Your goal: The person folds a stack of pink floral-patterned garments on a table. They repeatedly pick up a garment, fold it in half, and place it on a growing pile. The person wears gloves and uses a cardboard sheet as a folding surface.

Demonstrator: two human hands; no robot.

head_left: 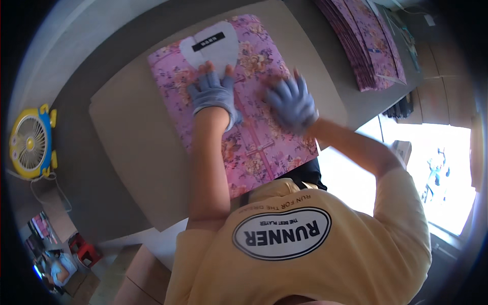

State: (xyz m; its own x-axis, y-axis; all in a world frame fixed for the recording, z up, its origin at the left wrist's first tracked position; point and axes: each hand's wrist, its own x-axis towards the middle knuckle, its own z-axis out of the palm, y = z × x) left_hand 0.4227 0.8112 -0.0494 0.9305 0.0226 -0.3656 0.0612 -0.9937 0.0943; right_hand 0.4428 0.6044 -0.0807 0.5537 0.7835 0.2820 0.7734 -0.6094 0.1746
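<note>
A flat, pink, flower-printed piece (249, 96) lies on a grey-brown board, reaching back to my waist. I cannot tell whether it is a bag or a folded cover. Near its far end is a white heart-shaped panel (223, 56) with a black label (208, 41). My left hand (214, 91), in a blue-grey fingerless glove, rests flat on the piece, its bare fingertips at the heart's lower edge. Toward the right edge of the piece, my right hand (293, 101) wears a matching glove. Its fingers are spread and partly blurred, with nothing visible in them.
The large board (132, 147) covers much of the grey table (76, 203). A stack of similar floral pieces (363, 46) stands at the far right. On the left is a yellow and blue fan (31, 143) with a cable. A red stool (84, 250) and another person (61, 269) appear lower left.
</note>
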